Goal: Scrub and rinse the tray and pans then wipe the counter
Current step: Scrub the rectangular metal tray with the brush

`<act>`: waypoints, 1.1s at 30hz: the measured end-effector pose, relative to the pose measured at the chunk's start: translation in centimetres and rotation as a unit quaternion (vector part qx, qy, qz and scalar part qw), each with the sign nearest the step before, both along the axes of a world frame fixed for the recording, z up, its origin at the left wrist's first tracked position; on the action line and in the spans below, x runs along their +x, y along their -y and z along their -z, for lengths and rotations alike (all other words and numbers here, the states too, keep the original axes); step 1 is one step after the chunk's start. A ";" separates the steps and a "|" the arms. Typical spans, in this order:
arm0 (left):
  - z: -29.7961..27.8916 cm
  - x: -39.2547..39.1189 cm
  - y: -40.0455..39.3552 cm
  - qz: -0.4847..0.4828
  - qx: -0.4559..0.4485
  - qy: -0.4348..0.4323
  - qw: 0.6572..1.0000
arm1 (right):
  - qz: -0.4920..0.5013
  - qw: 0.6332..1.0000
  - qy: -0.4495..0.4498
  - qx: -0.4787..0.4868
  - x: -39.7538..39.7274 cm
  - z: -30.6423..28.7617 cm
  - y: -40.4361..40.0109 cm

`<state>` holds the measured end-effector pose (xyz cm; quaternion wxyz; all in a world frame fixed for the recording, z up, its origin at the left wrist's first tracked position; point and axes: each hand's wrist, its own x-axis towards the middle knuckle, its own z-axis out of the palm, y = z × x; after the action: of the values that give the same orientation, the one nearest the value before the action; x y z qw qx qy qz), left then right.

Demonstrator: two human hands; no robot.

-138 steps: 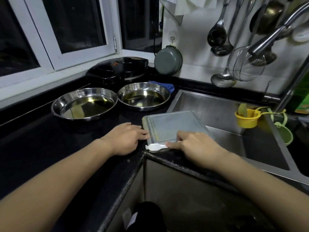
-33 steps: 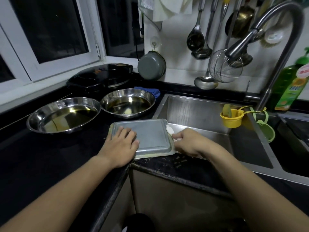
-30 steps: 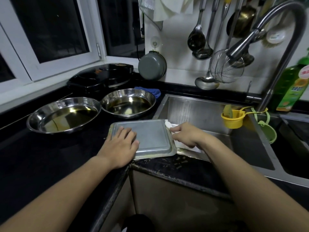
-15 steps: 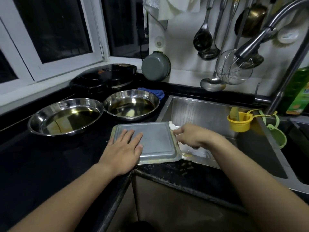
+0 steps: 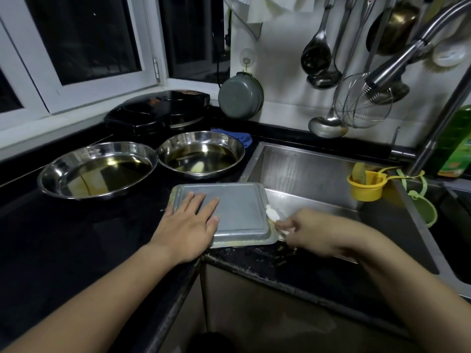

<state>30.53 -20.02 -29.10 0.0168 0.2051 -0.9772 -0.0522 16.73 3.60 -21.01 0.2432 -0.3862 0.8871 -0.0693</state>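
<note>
We see the tray [image 5: 239, 207] lying upside down on the black counter [image 5: 76, 250] at the sink's [image 5: 318, 174] near left corner, its right edge overhanging the basin. The left hand [image 5: 188, 225] rests flat on the tray's left part, fingers straight and spread. The right hand [image 5: 308, 233] is just beside the tray's right edge, fingers curled around a white scraper [image 5: 272, 214] whose tip touches the tray's rim (the hand is blurred, so we cannot make out the grip in detail). Yellowish residue lines the tray's near rim, and crumbs lie on the counter edge below it.

Two round steel pans sit behind the tray: the left pan [image 5: 96, 169] and the right pan [image 5: 201, 154], touching rim to rim, each holding dark oily liquid. A blue cloth [image 5: 242, 138] lies just behind the right pan. A yellow cup [image 5: 367, 184] hangs at the sink's right side. The faucet [image 5: 407, 57] arches above the basin.
</note>
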 end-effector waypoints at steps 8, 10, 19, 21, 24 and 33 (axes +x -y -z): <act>-0.4 0.3 -0.2 0.000 0.011 -0.009 1.000 | 0.073 0.988 0.078 -0.112 -5.8 0.9 5.8; -0.3 0.3 -0.3 -0.001 0.016 -0.022 1.000 | 0.075 0.991 0.044 -0.098 -5.5 0.9 4.6; -1.4 2.6 0.6 -0.072 0.265 -0.209 0.938 | 0.011 0.983 -0.166 -0.082 -0.8 0.4 -2.0; -1.0 4.8 1.8 -0.074 0.266 -0.190 0.942 | 0.003 0.979 -0.182 -0.092 0.2 0.1 -2.5; 0.1 7.2 2.7 -0.059 0.204 -0.135 0.968 | -0.034 0.979 -0.188 -0.066 0.9 0.7 -2.6; 0.4 7.9 1.7 -0.073 0.135 -0.141 0.978 | -0.156 0.971 -0.180 -0.036 2.2 1.3 2.4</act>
<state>38.48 -21.72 -29.46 0.1305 0.2664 -0.9314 -0.2112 18.91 1.20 -22.35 0.0728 -0.5343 0.8421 0.0079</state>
